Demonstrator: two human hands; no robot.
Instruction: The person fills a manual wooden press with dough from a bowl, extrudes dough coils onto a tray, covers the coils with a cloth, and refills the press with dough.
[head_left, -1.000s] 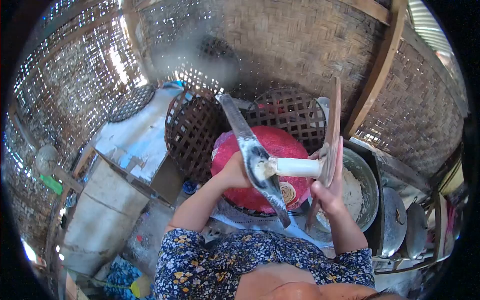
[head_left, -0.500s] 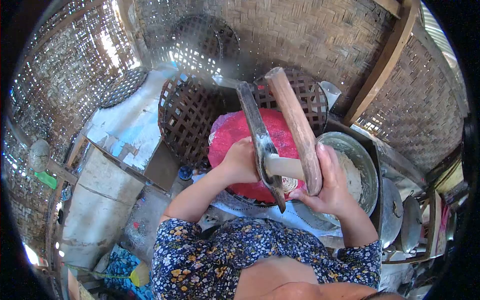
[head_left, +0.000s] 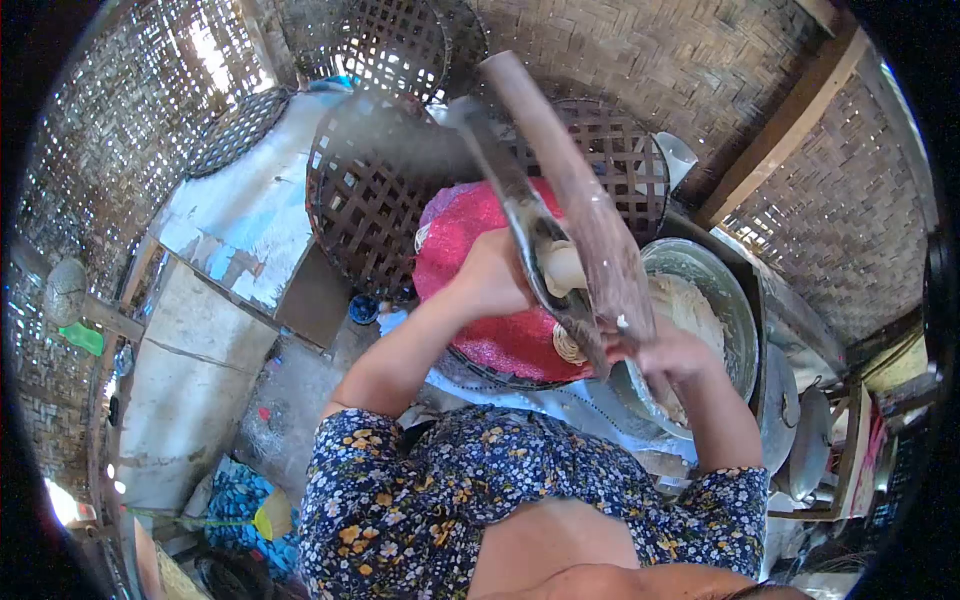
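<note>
My left hand is closed round the dark wooden half of a two-part hand press, its fingers partly hidden behind the wood. My right hand, blurred by motion, grips the lower end of the press's thick, lighter wooden bar. A short pale cylinder joins the two halves. The press is tilted above a round red mat. On the mat lies a coil of thin cream noodles, just below the press, and more pale strands show at its left edge.
At my right stands a large metal basin with pale dough. Woven baskets stand behind the mat. A worn white-and-blue tabletop is at the left. Lidded pots sit at the far right.
The two wooden parts of the press have come closer together, and less of the pale cylinder shows. The noodle coil is less covered by the press. My view has shifted slightly.
</note>
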